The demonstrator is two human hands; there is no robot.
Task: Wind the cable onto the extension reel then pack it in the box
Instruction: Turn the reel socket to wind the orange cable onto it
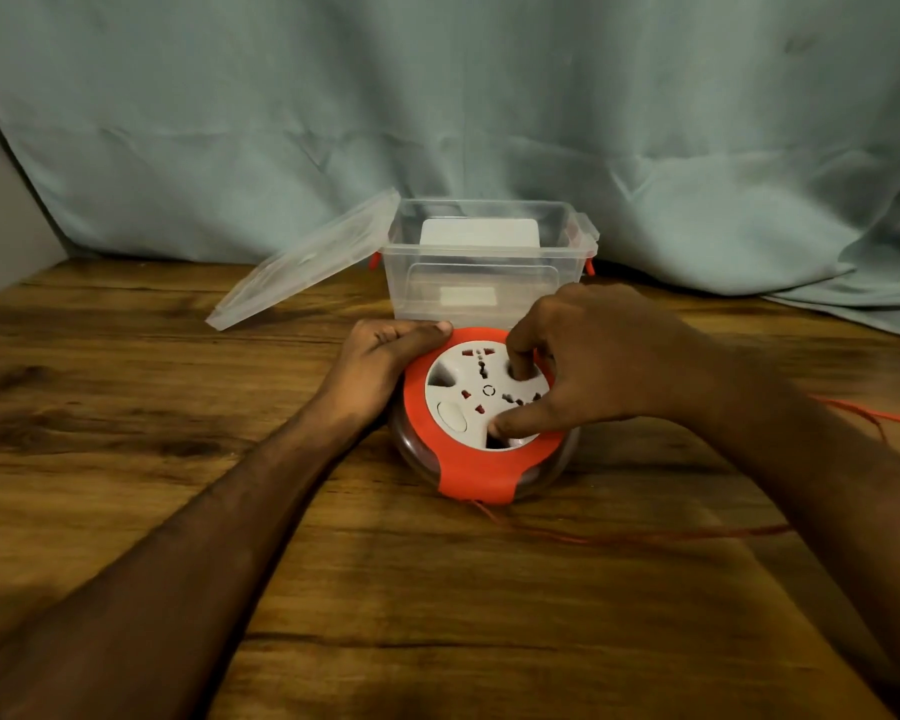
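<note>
A round extension reel (pixel 476 462) with an orange rim, a white socket face and a clear lower housing lies flat on the wooden table. My left hand (pixel 380 363) grips its left edge, thumb on the orange rim. My right hand (pixel 588 361) rests on the white face, with a finger and the thumb pushed into two of its recesses. A thin orange cable (pixel 645 536) leaves the reel at its near edge and trails right across the table, passing under my right forearm. Directly behind the reel stands a clear plastic box (pixel 481 262), its top open.
The box's clear lid (pixel 307 259) leans against its left side, sloping down to the table. A pale green cloth (pixel 437 122) hangs behind and spills onto the table at the right. More orange cable (pixel 874 414) shows at the right edge.
</note>
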